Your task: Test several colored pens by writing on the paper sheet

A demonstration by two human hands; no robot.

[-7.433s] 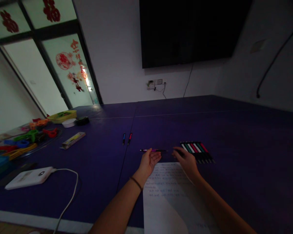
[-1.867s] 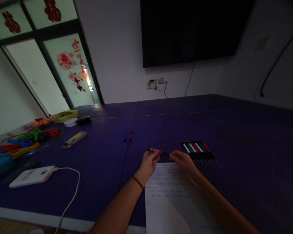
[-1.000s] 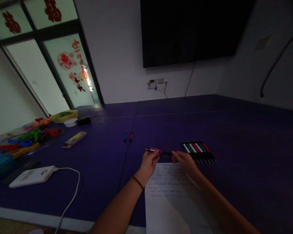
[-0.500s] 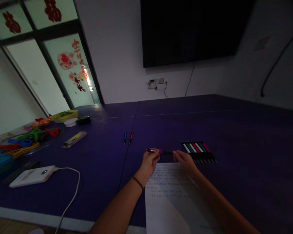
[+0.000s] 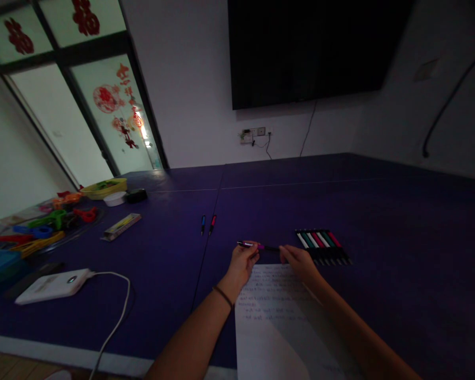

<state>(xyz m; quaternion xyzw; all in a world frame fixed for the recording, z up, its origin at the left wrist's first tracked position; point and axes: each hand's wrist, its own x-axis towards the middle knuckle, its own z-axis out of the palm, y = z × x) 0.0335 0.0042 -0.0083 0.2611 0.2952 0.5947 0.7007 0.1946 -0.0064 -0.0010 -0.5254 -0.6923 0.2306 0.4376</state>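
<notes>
A purple and black pen (image 5: 266,247) is held level between both hands, above the top edge of a handwritten paper sheet (image 5: 273,327). My left hand (image 5: 243,262) pinches its left part, and my right hand (image 5: 298,260) has its fingertips closed on the right end. To the right of my right hand lies a row of several pens (image 5: 322,246) with white, green and pink barrels. A blue pen (image 5: 203,225) and a pink pen (image 5: 212,225) lie apart from that row, left of and beyond my left hand.
On the purple table (image 5: 162,269), a white power bank (image 5: 53,286) with a cable lies at left. Behind it are a long box (image 5: 122,227), colourful toy-like items (image 5: 53,219), a yellow basket (image 5: 104,189) and a black round object (image 5: 136,196).
My right hand has shifted very slightly left along the pen. Nothing else has visibly moved.
</notes>
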